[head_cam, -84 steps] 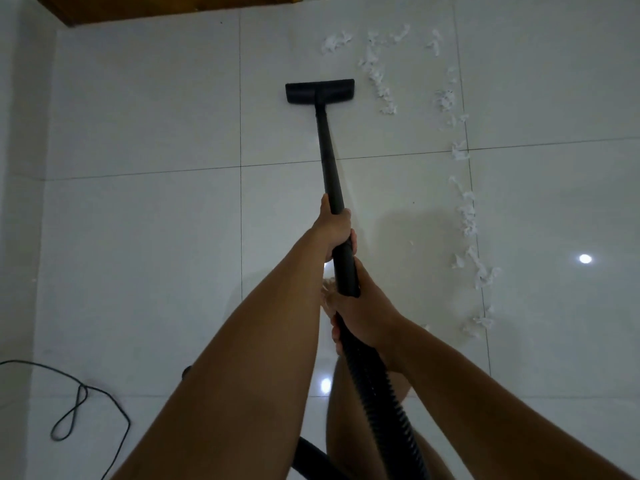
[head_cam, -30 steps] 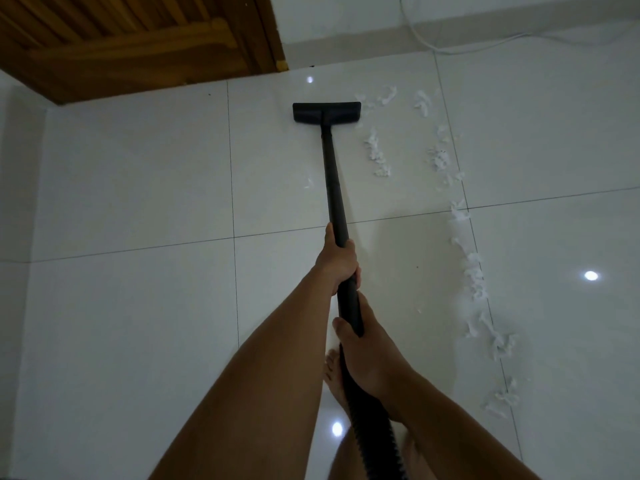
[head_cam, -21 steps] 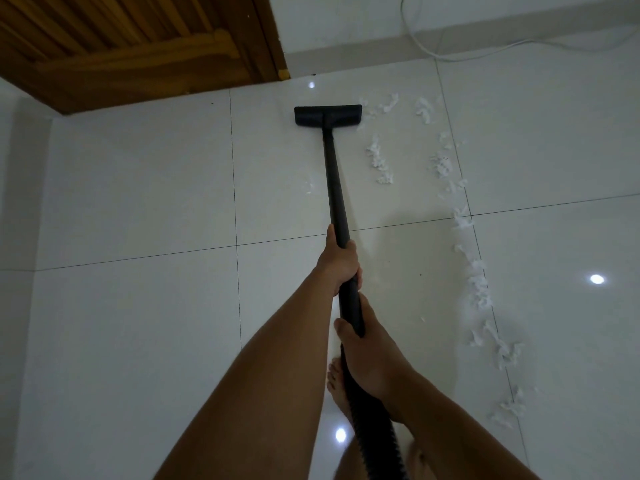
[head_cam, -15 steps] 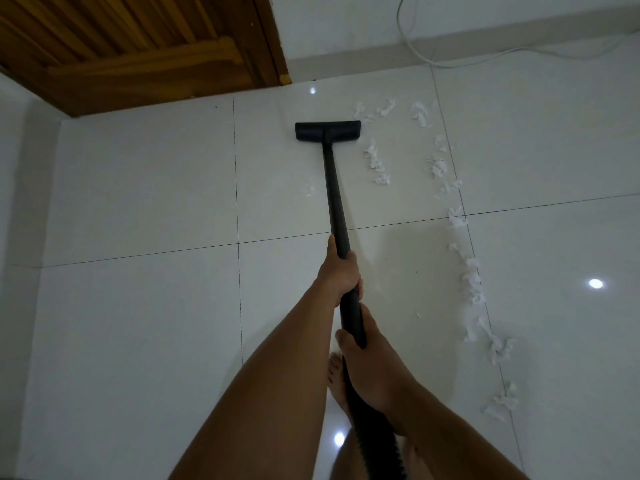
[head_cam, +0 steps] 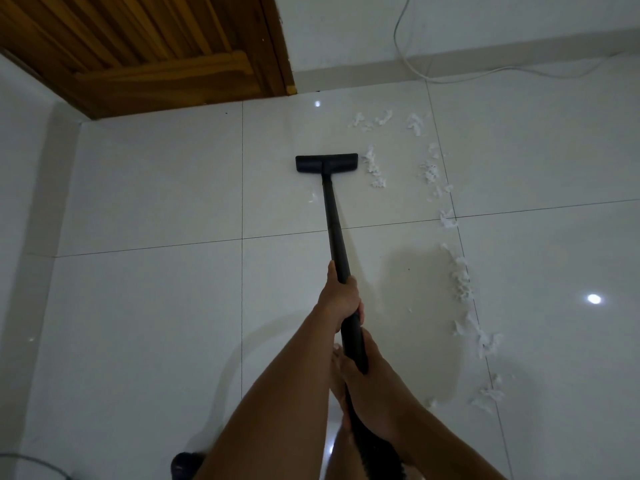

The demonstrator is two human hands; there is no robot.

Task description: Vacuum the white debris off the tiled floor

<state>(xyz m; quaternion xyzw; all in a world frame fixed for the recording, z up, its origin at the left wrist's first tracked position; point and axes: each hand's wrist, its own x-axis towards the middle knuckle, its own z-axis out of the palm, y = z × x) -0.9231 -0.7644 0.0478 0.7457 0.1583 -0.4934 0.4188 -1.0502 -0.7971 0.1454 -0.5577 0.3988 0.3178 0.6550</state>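
While the nozzle [head_cam: 326, 163] sits flat on the floor [head_cam: 156, 306], short of the door [head_cam: 156, 57], its right end lies just beside the nearest clump of debris [head_cam: 375, 168] without covering it.

Grip: the left hand [head_cam: 341, 296] holds the wand [head_cam: 334, 230] about mid-length, fingers wrapped round it and pressed together. The right hand [head_cam: 367, 386] holds lower, near where the wand meets the hose [head_cam: 377, 455]. Its thumb lies along the top. The other fingers are tucked beneath, so I cannot tell how they lie.

Debris: none shows under the nozzle. One scatter lies ahead and to the right, near the wall. The main trail runs down the right-hand grout line, well apart from the wand, to a point level with the hands. A lone fleck lies left of the wand, just behind the nozzle.

Judgement: the present lane looks clean, so the stroke earns little here. The nozzle wants shifting right until it covers the clump, kept flat on the tile. It should then be drawn in slow, straight, overlapping passes along the trail. The left hand should steer and the right should drive. These shreds look light, and a fast nozzle edge would likely flick them aside. The far scatter lies near the cable [head_cam: 408, 60], so care is needed there.
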